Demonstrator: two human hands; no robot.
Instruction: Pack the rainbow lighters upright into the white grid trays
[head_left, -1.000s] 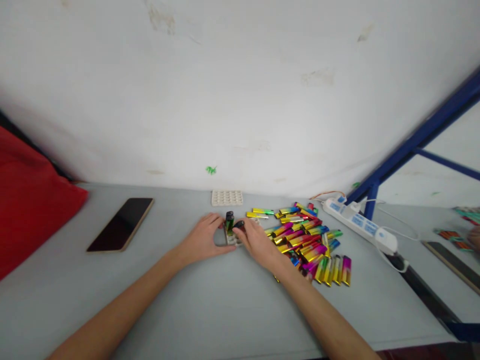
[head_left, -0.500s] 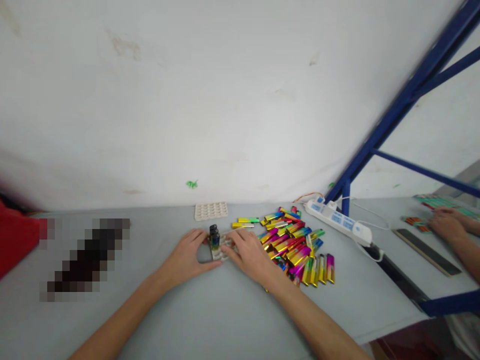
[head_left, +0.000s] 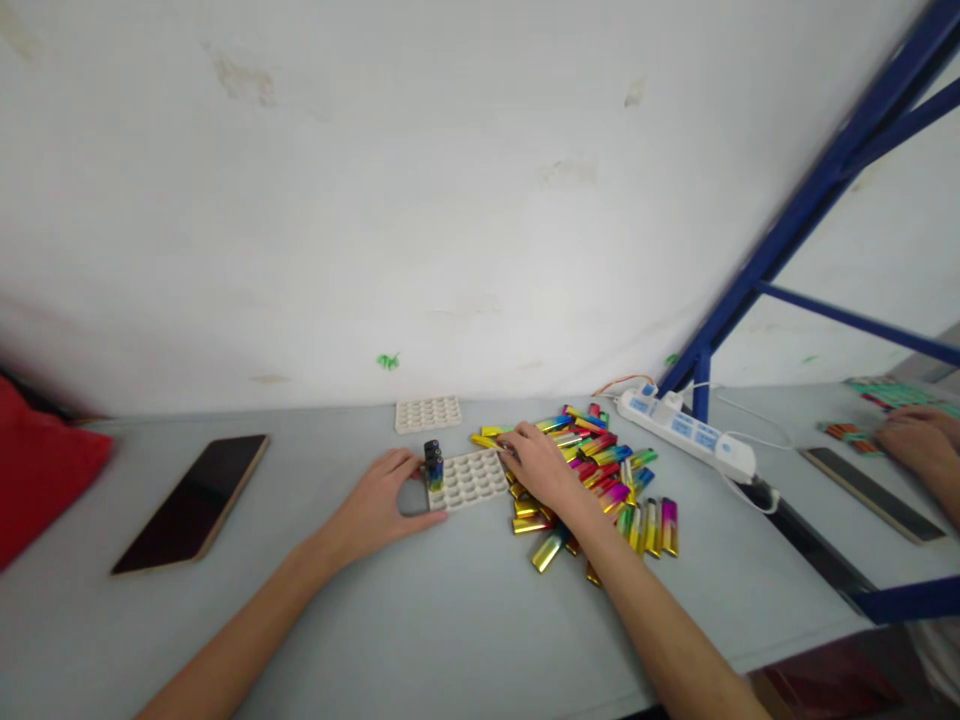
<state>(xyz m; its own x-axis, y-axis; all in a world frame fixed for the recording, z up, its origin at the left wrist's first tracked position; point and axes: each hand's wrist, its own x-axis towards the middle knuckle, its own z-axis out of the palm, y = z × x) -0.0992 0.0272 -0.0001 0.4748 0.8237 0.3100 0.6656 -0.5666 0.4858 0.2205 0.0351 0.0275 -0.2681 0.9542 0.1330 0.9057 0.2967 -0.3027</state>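
Head view: the person's left hand (head_left: 379, 505), its thumb and fingers spread wide, curves around the left end of an off-white, rectangular tray with rows of round holes (head_left: 474, 478) on the grey table (head_left: 450, 630). Dark-topped, shiny cylindrical-looking lighters (head_left: 434, 468) stand upright at that end. The right hand (head_left: 541, 465) reaches over a loose heap of glossy, multicoloured metallic lighters (head_left: 613, 495) right of the tray, fingers bent; whether they grip one cannot be told. Behind lies a similar off-white holed tray (head_left: 428, 414).

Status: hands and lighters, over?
Left hand spread at near tray, left end, beside upright lighters. Right hand at lighter pile, grip unclear. Second tray beyond, apart from both hands.
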